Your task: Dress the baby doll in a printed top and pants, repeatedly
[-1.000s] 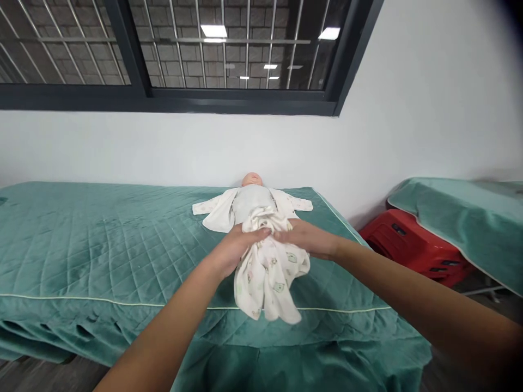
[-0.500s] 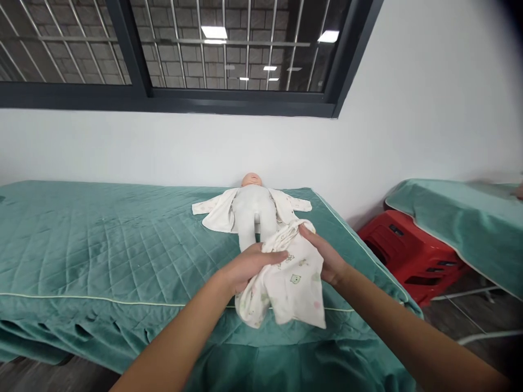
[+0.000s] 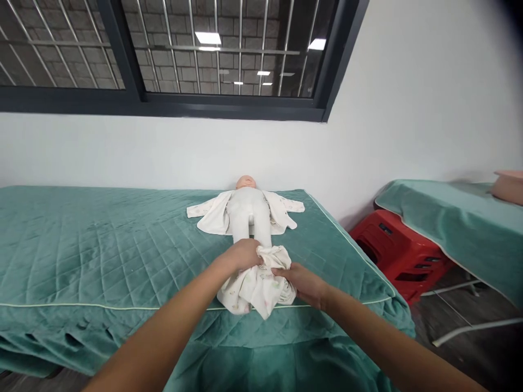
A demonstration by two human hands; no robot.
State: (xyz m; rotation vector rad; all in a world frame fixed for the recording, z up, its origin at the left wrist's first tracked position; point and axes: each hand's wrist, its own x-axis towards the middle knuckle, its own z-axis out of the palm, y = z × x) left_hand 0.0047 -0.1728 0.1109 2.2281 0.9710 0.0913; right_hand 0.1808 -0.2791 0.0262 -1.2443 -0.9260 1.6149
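Note:
A baby doll (image 3: 248,206) with a white cloth body lies on its back on the green quilted bed cover (image 3: 122,245), its head toward the wall. Its white jacket (image 3: 214,215) lies open under it with the sleeves spread. At the doll's feet, a bunched pair of white printed baby pants (image 3: 261,286) is gathered between my hands. My left hand (image 3: 244,255) grips the bunched cloth from the left, close by the doll's lower legs. From the right, my right hand (image 3: 306,283) pinches the same cloth, thumb on top. The doll's feet are hidden behind the cloth and my left hand.
A dark-framed window (image 3: 224,106) with metal bars is above the bed, in the white wall (image 3: 163,147). To the right stand red plastic stools (image 3: 402,253) beside another green-covered bed (image 3: 453,212). A pinkish object (image 3: 509,187) lies at its far right.
The pants hung longer before; now they are bunched up tighter and closer to the doll's feet. My right hand has moved down and left. The view has shifted slightly.

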